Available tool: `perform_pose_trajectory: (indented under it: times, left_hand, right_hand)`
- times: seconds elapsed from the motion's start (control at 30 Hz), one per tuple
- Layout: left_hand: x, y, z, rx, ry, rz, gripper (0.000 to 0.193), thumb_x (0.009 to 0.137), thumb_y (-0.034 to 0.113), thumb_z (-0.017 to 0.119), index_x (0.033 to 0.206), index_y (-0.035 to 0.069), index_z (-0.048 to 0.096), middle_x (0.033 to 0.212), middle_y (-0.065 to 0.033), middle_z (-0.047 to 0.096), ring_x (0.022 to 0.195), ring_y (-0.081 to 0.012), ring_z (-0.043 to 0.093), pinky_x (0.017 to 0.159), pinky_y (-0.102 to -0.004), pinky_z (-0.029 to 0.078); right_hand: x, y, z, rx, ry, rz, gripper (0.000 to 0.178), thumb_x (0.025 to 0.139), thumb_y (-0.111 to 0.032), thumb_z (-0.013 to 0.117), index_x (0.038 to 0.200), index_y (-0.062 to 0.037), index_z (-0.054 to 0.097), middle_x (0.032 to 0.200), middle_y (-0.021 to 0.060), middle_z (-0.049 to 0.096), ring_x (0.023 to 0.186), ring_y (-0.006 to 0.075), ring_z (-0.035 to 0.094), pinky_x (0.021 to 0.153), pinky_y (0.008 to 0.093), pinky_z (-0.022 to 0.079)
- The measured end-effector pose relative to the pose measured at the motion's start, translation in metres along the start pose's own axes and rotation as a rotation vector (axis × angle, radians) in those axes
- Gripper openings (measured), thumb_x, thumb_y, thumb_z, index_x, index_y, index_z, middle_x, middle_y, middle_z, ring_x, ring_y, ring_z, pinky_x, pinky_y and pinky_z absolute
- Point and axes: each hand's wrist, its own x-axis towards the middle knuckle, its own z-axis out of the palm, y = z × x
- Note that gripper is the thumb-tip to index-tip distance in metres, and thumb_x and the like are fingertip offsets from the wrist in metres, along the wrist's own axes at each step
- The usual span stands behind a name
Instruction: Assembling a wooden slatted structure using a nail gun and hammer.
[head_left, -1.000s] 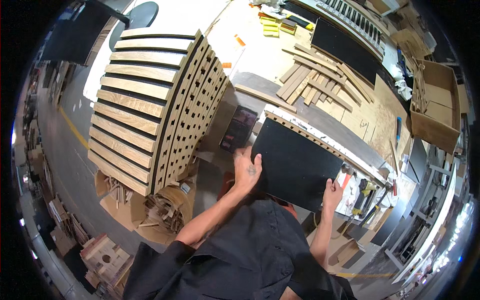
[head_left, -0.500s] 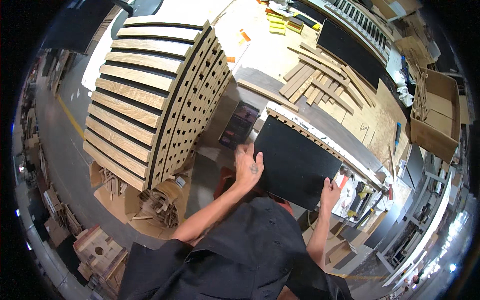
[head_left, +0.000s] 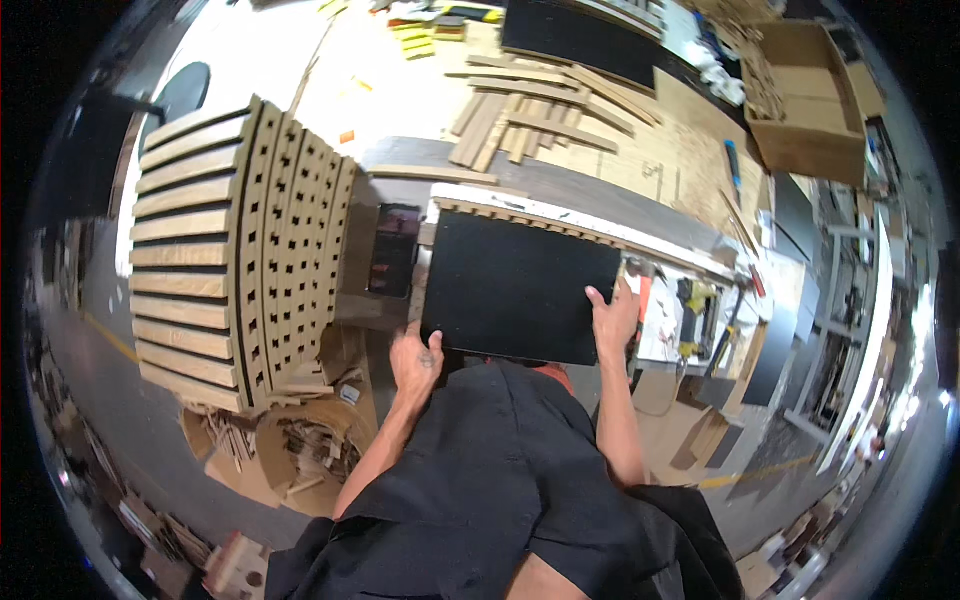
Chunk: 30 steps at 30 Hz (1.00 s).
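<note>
A black-faced rectangular panel [head_left: 520, 285] lies in front of me with its dark side up. Small wooden block ends show in a row along its far edge, against a long pale rail. My left hand [head_left: 415, 360] grips the panel's near left corner, thumb at the edge and fingers partly hidden beneath. On the right edge my right hand [head_left: 615, 318] holds it with the thumb on top. A phone [head_left: 393, 250] with a lit dark screen rests just left of the panel. Beyond that, slatted wood panels [head_left: 240, 260] stand in a tall stack.
Several loose wooden strips [head_left: 540, 105] are piled on the workbench [head_left: 690, 150] beyond the rail. Hand tools, including a hammer [head_left: 640, 268], lie to the right. An open cardboard box [head_left: 808, 140] stands at far right; offcut-filled cartons [head_left: 310, 445] sit on the floor at left.
The view has turned, so the bench appears shifted left and upward. My left hand has moved from the panel's left side to its near left corner. My right hand stays on the right edge.
</note>
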Motion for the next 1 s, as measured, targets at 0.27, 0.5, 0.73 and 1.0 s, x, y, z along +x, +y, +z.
perform_pose_trajectory:
  times: [0.27, 0.5, 0.73, 1.0]
  left_hand:
    - [0.002, 0.044, -0.018, -0.267, -0.100, -0.067, 0.034, 0.088, 0.021, 0.068, 0.100, -0.010, 0.067, 0.086, -0.0274, 0.071, 0.082, -0.0376, 0.071, 0.075, -0.0434, 0.052]
    - [0.026, 0.052, 0.006, -0.067, 0.188, 0.334, 0.044, 0.090, 0.023, 0.067, 0.115, -0.012, 0.059, 0.098, -0.0307, 0.064, 0.093, -0.0447, 0.064, 0.084, -0.0470, 0.051]
    - [0.124, 0.111, 0.015, -0.034, 0.205, 0.195, 0.035, 0.087, 0.023, 0.069, 0.106, -0.006, 0.063, 0.093, -0.0302, 0.068, 0.092, -0.0492, 0.065, 0.082, -0.0526, 0.051]
    - [0.146, 0.099, 0.030, -0.286, 0.159, 0.061, 0.035, 0.085, 0.023, 0.072, 0.098, -0.009, 0.066, 0.077, -0.0215, 0.069, 0.068, -0.0340, 0.068, 0.064, -0.0439, 0.053]
  right_hand:
    - [0.049, -0.014, -0.009, 0.090, -0.160, 0.130, 0.071, 0.077, -0.039, 0.082, 0.137, -0.0073, 0.058, 0.132, 0.0245, 0.057, 0.123, 0.0402, 0.056, 0.101, 0.0483, 0.047]
    - [0.069, 0.001, 0.009, 0.256, -0.052, 0.259, 0.061, 0.076, -0.037, 0.084, 0.120, 0.0023, 0.068, 0.120, 0.0245, 0.068, 0.113, 0.0376, 0.065, 0.098, 0.0429, 0.050]
    - [0.071, 0.000, 0.007, 0.341, -0.066, 0.289, 0.055, 0.075, -0.034, 0.084, 0.116, -0.0003, 0.072, 0.114, 0.0218, 0.071, 0.109, 0.0353, 0.067, 0.095, 0.0415, 0.051]
    - [0.078, 0.009, 0.020, 0.410, -0.121, 0.282, 0.056, 0.072, -0.033, 0.086, 0.114, 0.0011, 0.072, 0.116, 0.0232, 0.070, 0.112, 0.0357, 0.066, 0.098, 0.0403, 0.050]
